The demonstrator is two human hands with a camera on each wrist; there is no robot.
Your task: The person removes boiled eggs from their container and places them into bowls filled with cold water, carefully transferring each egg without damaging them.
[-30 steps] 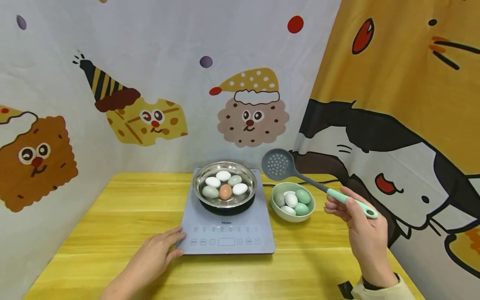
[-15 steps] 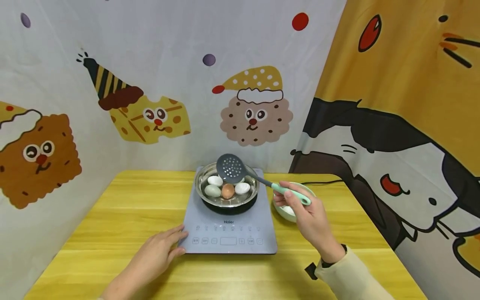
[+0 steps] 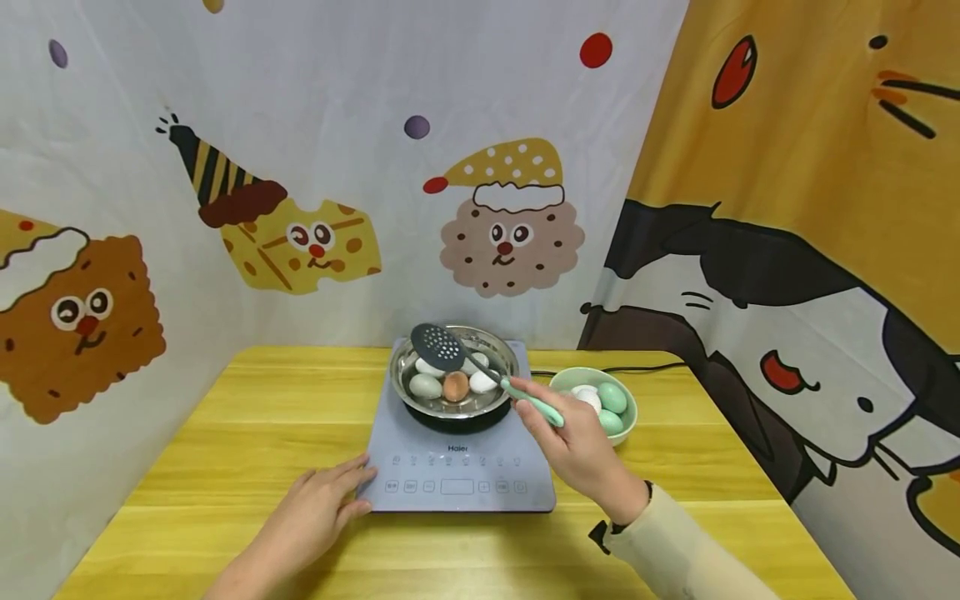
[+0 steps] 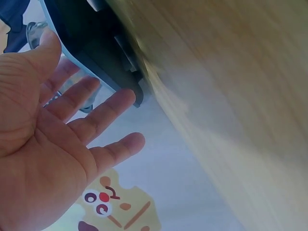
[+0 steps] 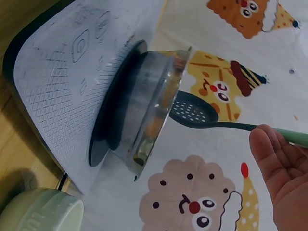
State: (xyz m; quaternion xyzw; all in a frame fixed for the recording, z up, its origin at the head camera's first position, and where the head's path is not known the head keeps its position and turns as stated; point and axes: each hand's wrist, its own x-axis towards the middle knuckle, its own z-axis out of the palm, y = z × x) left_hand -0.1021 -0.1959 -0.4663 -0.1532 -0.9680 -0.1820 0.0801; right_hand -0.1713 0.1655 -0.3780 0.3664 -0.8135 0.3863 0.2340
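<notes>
My right hand (image 3: pixel 581 437) grips the mint-green handle of a grey slotted spoon (image 3: pixel 437 347). Its perforated head hangs tilted over the back left of a shallow steel pan (image 3: pixel 459 411), overlapping the rim. In the right wrist view the spoon's bowl (image 5: pixel 192 109) dips partly behind that rim. Inside the pan lie a brown egg (image 3: pixel 455 387) and several white and pale green eggs, some hidden by the spoon. The pan stands on a flat induction cooktop (image 3: pixel 420 469). Fingers extended, my left hand (image 3: pixel 315 512) touches the cooktop's front left edge.
A pale green bowl (image 3: pixel 628 427) with white and green eggs stands right of the cooktop, partly covered by my right hand. A black cord (image 3: pixel 645 367) runs along the back of the yellow wooden table (image 3: pixel 247 433). A cartoon-printed curtain (image 3: pixel 330 100) hangs behind.
My right hand has carried the slotted spoon leftward from beside the green bowl to over the pan, then lowered its head. The left hand stays at the cooktop's edge.
</notes>
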